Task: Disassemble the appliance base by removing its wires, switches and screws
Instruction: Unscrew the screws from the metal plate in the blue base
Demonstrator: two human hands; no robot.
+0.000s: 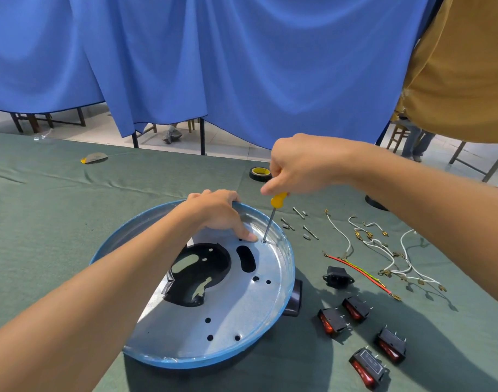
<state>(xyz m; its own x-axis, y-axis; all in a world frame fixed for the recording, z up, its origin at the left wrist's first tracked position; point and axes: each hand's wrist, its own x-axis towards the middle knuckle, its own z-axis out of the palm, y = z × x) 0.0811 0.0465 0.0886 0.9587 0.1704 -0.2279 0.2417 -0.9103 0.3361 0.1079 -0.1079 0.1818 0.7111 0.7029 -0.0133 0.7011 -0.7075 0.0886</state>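
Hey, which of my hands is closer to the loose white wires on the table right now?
Right. The right hand, gripping the yellow screwdriver, is raised just left of the white wires; the left hand holds the appliance base rim, farther left.

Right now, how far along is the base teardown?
Done: four switches, the socket, wires and several screws lie on the cloth beside the base. In hand: right hand holds the screwdriver, tip on a screw in the base; left hand grips its edge. Left: that screw at least.
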